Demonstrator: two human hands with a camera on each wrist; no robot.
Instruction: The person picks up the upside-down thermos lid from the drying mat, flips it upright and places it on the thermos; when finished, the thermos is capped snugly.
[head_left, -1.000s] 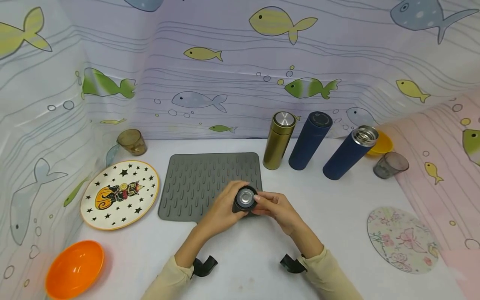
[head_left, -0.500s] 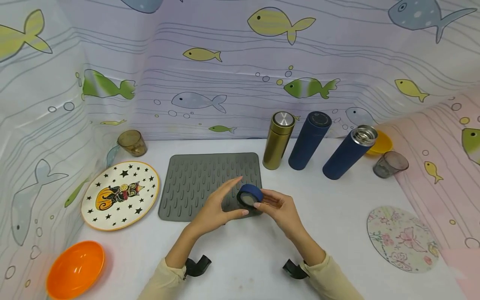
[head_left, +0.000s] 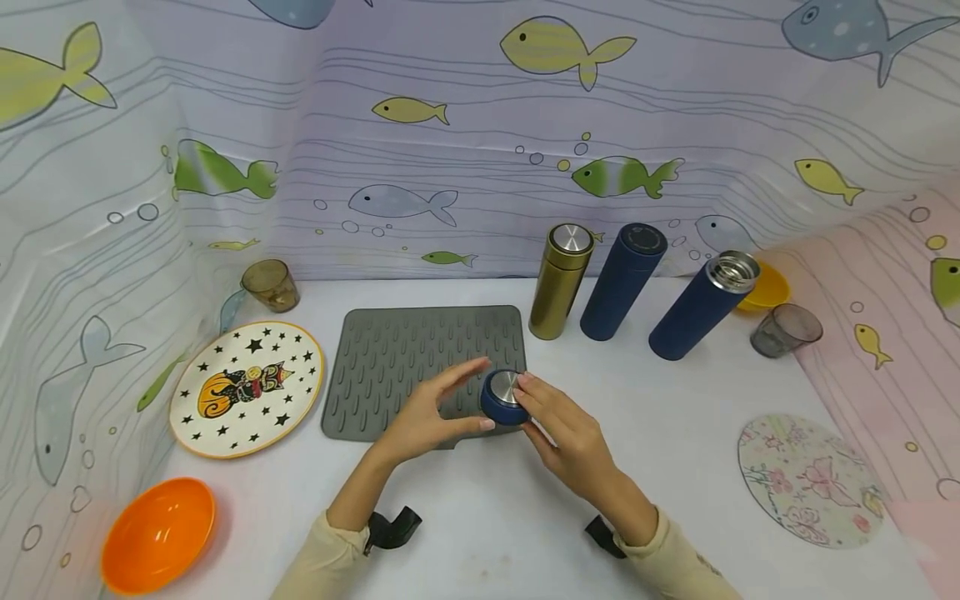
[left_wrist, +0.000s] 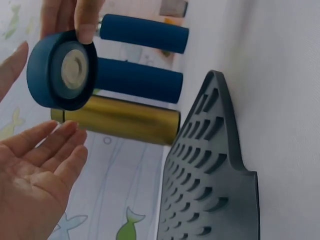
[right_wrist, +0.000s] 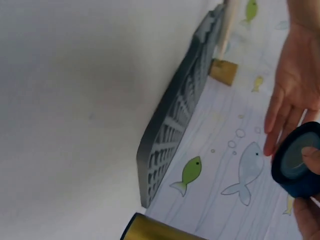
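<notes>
While the left hand [head_left: 427,414] sits flat with fingers spread beside it, not touching, right hand [head_left: 564,429] pinching the round navy flask lid with steel top [head_left: 503,397], held just over the grey ribbed silicone mat [head_left: 397,358]'s front right corner, mid-desk

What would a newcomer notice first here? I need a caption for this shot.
The eye lands on the blue lid pinched in the right hand above the grey mat, with the left hand open beside it. Behind stand a gold flask and two blue flasks, one uncapped.
</notes>
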